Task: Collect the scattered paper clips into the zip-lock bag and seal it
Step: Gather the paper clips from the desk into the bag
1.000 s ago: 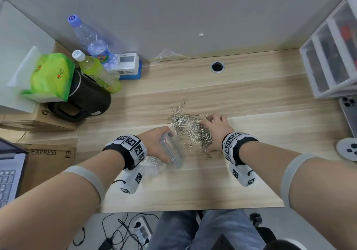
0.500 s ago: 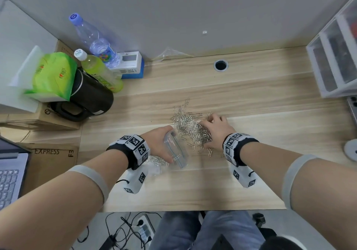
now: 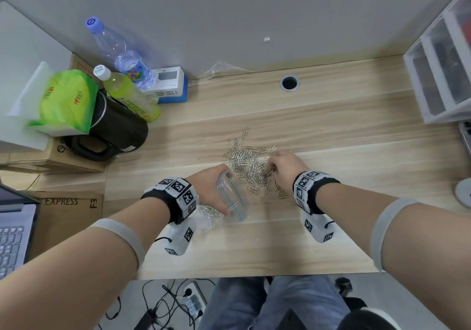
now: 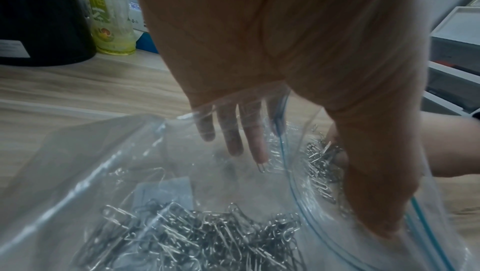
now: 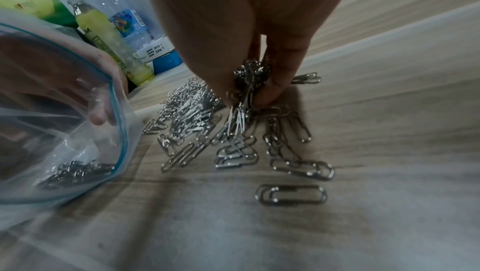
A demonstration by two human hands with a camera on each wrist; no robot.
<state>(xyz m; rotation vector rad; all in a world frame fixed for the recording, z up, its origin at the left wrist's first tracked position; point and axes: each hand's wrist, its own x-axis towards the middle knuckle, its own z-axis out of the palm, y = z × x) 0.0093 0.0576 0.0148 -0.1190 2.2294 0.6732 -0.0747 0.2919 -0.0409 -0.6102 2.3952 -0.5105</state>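
A heap of silver paper clips (image 3: pixel 248 165) (image 5: pixel 192 109) lies in the middle of the wooden desk (image 3: pixel 331 130). My left hand (image 3: pixel 211 185) (image 4: pixel 298 94) grips the mouth of a clear zip-lock bag (image 3: pixel 233 197) (image 4: pixel 109 172) (image 5: pixel 59 152) with a blue seal line. It holds the mouth wide toward the heap. Several clips (image 4: pixel 197 234) lie inside the bag. My right hand (image 3: pixel 280 167) (image 5: pixel 249 92) pinches a bunch of clips (image 5: pixel 246 82) at the heap's right edge, just above the desk. Loose clips (image 5: pixel 291 194) lie nearer the front edge.
At the back left stand a black kettle (image 3: pixel 114 130), a green drink bottle (image 3: pixel 127 97), a water bottle (image 3: pixel 122 54) and a green tissue pack (image 3: pixel 66 100). White drawers (image 3: pixel 441 74) fill the back right. A laptop (image 3: pixel 12 235) sits at the left. A cable hole (image 3: pixel 289 83) lies behind the heap.
My right hand's fingers have closed on a bunch of clips at the heap's right edge. The left hand and the bag have stayed nearly where they were.
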